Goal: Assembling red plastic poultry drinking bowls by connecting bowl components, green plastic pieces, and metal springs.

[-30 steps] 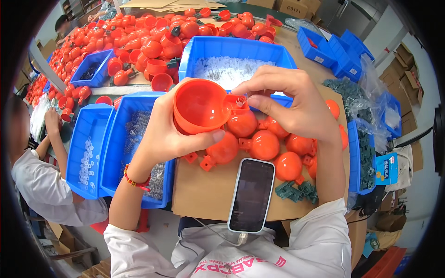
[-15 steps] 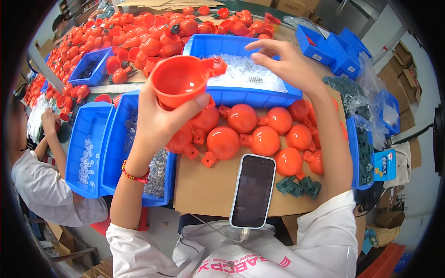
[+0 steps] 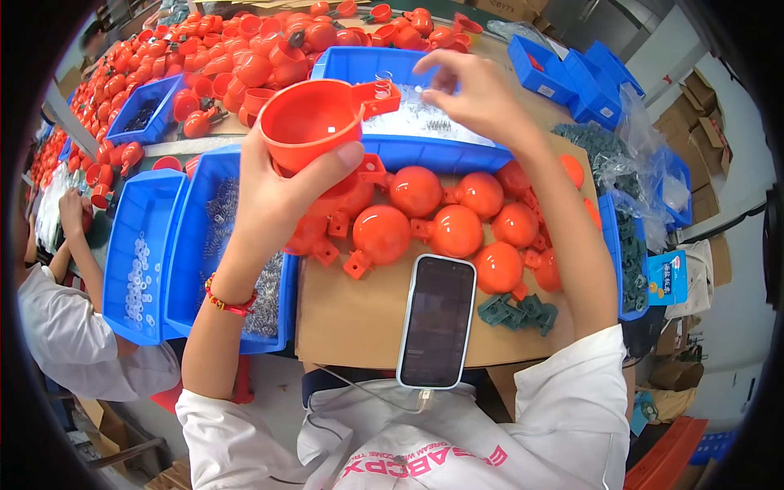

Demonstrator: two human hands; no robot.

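My left hand (image 3: 282, 184) is wrapped round a red plastic cup (image 3: 306, 122), its open mouth tilted up and its short square handle stub pointing right. A thin metal spring (image 3: 384, 82) stands at the stub. To the right of that stub my right hand (image 3: 469, 94) hangs over a blue bin (image 3: 441, 153) of small clear plastic parts (image 3: 400, 110). Its thumb and fingers are curled together, and whatever small thing is between them cannot be made out. Several springs (image 3: 438, 125) lie on the clear parts.
Red cups (image 3: 382, 234) lie mouth down on cardboard (image 3: 351, 318), beside a phone (image 3: 438, 322) and dark green clips (image 3: 517, 313). Left are bins of clear rings (image 3: 139, 282) and springs (image 3: 265, 302). A heap of red cups (image 3: 245, 69) lies behind; a co-worker's hand (image 3: 73, 214) is far left.
My right hand has moved slightly left toward the cup's stub, its fingers curling closer together. The cup has turned a little in my left hand, and the whole view has shifted slightly.
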